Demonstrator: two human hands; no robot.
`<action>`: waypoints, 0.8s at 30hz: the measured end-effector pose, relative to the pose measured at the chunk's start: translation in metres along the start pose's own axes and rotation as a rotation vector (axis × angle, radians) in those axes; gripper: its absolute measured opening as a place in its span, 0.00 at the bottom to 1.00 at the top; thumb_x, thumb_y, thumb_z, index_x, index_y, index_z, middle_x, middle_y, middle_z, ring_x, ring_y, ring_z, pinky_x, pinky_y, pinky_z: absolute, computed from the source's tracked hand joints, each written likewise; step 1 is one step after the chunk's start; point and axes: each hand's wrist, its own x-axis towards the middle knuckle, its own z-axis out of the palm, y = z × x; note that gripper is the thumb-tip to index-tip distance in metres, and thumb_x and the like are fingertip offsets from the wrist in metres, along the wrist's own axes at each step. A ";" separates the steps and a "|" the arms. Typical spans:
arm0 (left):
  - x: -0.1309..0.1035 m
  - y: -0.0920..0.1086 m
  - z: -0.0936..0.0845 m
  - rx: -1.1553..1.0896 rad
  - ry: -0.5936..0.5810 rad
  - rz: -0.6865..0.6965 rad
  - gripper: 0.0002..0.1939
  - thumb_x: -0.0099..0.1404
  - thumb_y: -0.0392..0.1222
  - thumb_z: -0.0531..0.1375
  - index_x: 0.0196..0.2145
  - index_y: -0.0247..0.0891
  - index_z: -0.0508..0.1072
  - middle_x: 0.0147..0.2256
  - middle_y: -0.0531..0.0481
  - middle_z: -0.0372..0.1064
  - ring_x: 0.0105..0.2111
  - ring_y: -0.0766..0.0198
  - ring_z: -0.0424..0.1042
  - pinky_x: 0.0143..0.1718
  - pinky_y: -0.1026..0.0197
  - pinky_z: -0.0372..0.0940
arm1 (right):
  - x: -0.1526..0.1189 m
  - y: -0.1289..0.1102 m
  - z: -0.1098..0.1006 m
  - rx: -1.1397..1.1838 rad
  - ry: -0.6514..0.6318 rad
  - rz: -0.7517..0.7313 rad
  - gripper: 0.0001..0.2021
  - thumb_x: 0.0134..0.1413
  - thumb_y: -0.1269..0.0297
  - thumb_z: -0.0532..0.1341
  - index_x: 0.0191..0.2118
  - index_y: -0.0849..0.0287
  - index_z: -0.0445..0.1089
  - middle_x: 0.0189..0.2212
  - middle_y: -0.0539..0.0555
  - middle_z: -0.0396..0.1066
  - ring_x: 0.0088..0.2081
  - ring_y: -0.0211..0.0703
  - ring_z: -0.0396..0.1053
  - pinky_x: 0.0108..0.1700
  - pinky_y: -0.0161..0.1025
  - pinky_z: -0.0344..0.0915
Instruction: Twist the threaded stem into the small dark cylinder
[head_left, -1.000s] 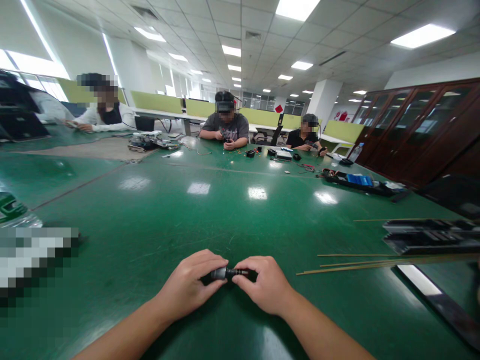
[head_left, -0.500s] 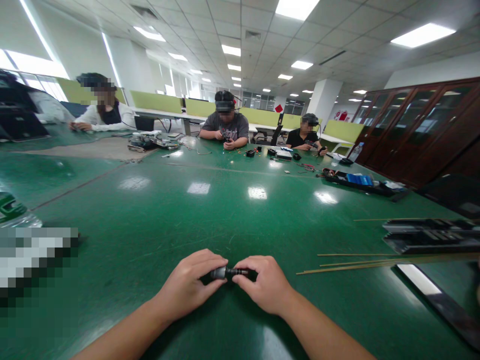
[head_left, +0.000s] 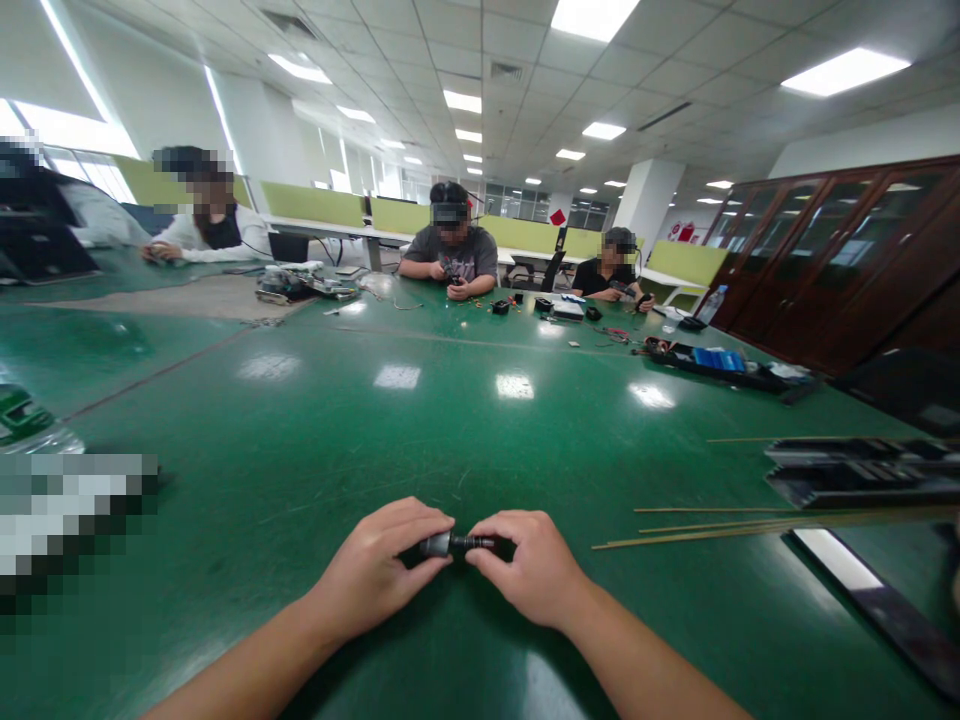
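Note:
Low over the green table [head_left: 420, 440], both hands hold a small dark cylindrical piece [head_left: 437, 544] level between them. Its thicker grey and black part sits in my left hand [head_left: 382, 560], pinched between thumb and fingers. The thinner, ringed black end is gripped by thumb and fingertips of my right hand [head_left: 536, 565]. A narrow stretch of the piece shows between the two hands; both outer ends are partly hidden by the fingers. Its exact kind cannot be made out.
Thin sticks [head_left: 690, 531], black metal rails [head_left: 855, 472] and a dark flat slab [head_left: 874, 590] lie to the right. A plastic bottle [head_left: 34, 425] stands left. Farther off are a black tray [head_left: 720, 362] and several people, one in a grey shirt [head_left: 476, 255] handling small parts.
Almost nothing differs. Both hands keep their grip on the cylindrical piece in the same place, with at most a very slight shift of the fingers.

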 end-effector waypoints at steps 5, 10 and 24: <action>0.001 0.000 -0.001 0.005 0.008 0.003 0.17 0.63 0.35 0.65 0.50 0.41 0.75 0.43 0.45 0.76 0.42 0.59 0.74 0.44 0.56 0.72 | -0.001 0.000 -0.001 0.002 0.005 0.003 0.04 0.57 0.64 0.66 0.38 0.53 0.78 0.32 0.49 0.78 0.35 0.42 0.74 0.41 0.36 0.64; 0.001 0.001 -0.001 -0.001 0.012 0.006 0.17 0.63 0.35 0.65 0.50 0.41 0.75 0.42 0.44 0.76 0.42 0.58 0.74 0.43 0.55 0.72 | -0.001 -0.001 -0.002 0.006 0.006 0.000 0.04 0.57 0.64 0.66 0.38 0.53 0.78 0.32 0.49 0.78 0.34 0.42 0.74 0.40 0.36 0.65; -0.001 -0.002 -0.001 0.019 0.014 -0.004 0.16 0.63 0.36 0.65 0.50 0.41 0.75 0.43 0.43 0.76 0.43 0.57 0.74 0.44 0.54 0.72 | 0.000 -0.002 -0.002 0.000 0.016 0.001 0.04 0.56 0.64 0.65 0.38 0.53 0.78 0.32 0.49 0.78 0.34 0.42 0.74 0.40 0.36 0.64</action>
